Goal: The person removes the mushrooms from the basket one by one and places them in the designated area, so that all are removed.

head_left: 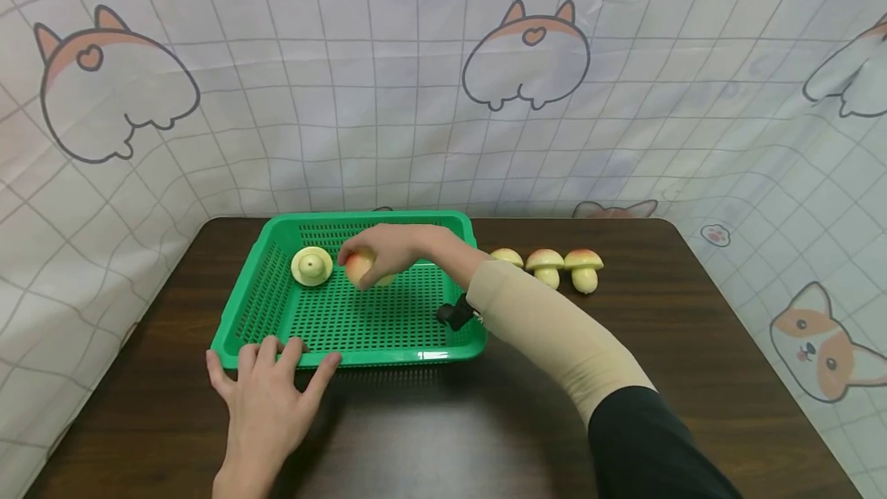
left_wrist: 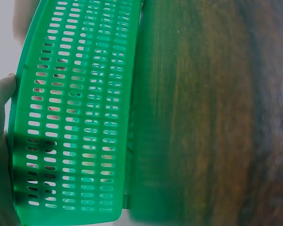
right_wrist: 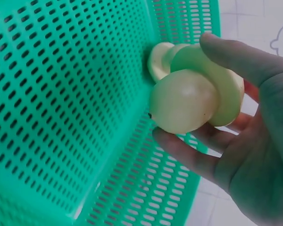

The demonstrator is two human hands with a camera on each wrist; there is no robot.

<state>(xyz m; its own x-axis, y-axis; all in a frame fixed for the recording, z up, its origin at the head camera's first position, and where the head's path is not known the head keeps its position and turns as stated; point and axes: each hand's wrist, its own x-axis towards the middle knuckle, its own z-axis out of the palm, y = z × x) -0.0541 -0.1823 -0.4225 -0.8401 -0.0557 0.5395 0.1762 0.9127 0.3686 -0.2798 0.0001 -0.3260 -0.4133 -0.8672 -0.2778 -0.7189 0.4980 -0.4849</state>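
A toy mushroom (right_wrist: 184,101) with a pale stem and a reddish-yellow cap is gripped by my right hand (head_left: 395,246) above the floor of the green plastic basket (head_left: 374,358). The right wrist view shows the thumb and fingers round its cap, the stem pointing away from the palm. Another mushroom (head_left: 312,266) lies cap-down in the basket's left part, stem upward. My left hand (head_left: 269,395) rests at the basket's near left rim, its fingers over the edge and the thumb spread along it. In the left wrist view the slotted basket wall (left_wrist: 75,113) fills the left half.
To the right of the basket, several mushrooms (head_left: 545,262) stand in a row on the dark wooden table (head_left: 554,406), partly behind the right forearm. A black wrist camera (head_left: 454,313) hangs over the basket's right side. Behind the table hangs a white checked cloth (head_left: 388,137) with cartoon dogs.
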